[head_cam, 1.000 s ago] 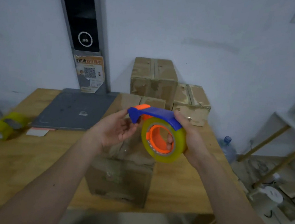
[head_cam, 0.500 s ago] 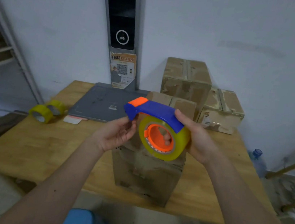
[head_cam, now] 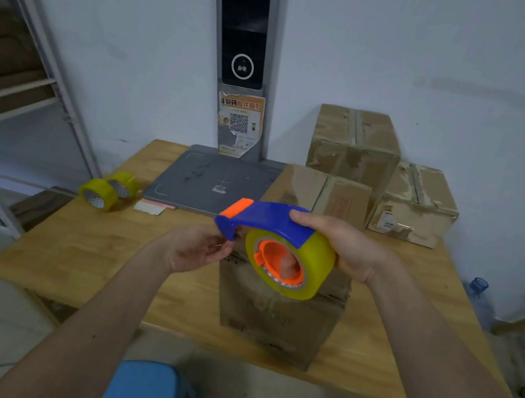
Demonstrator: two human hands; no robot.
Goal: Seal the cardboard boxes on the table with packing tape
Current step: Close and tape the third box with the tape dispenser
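Note:
My right hand (head_cam: 345, 247) grips a blue and orange tape dispenser (head_cam: 271, 222) loaded with a yellowish roll of packing tape (head_cam: 311, 273), held in the air above a tall cardboard box (head_cam: 277, 322) at the table's front edge. My left hand (head_cam: 197, 247) sits just under the dispenser's front tip, its fingertips pinching at the tape end there. The box's top flaps meet along a centre seam behind the dispenser. Two more cardboard boxes, a large one (head_cam: 354, 144) and a smaller one (head_cam: 417, 203), stand against the wall with tape along their tops.
The wooden table (head_cam: 85, 251) carries a grey flat scale platform (head_cam: 209, 181) with an upright post (head_cam: 242, 44), two spare tape rolls (head_cam: 109, 189) and a small card (head_cam: 150, 207). A blue stool (head_cam: 153, 392) is below me. Metal shelving stands left; a water bottle (head_cam: 480, 297) right.
My view has swung left and closer, bringing the shelving into sight. The dispenser stays in my right hand, and my left fingers have closed in on its front tip.

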